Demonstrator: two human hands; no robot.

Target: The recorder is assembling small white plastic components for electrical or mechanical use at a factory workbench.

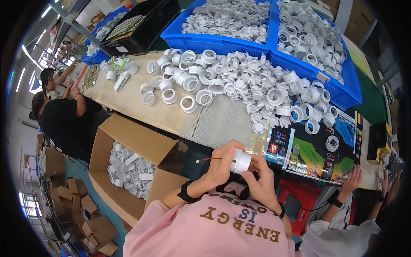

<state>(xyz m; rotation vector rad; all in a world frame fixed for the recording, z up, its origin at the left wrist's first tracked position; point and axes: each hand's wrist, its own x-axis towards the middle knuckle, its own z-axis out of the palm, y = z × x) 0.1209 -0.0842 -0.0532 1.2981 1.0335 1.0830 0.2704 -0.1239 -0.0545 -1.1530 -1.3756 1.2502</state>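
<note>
A white round plastic housing (241,162) is held in front of my chest, just off the near edge of the workbench. My left hand (221,163) is closed around its left side, and my right hand (262,179) grips it from the right with the thumb against its lower side. A thin red wire (210,159) with a small white connector at its end sticks out to the left, past my left hand. Past my hands on the bench lie loose white rings (188,104) and a heap of small white caps (244,79). My fingers cover part of the housing.
Blue bins (171,41) of white parts line the back. An open cardboard box (100,182) with white pieces stands at the left. A printed black cardboard sheet (299,147) carries one white ring. A co-worker's hand (352,180) rests at the right, near a red stool (299,197).
</note>
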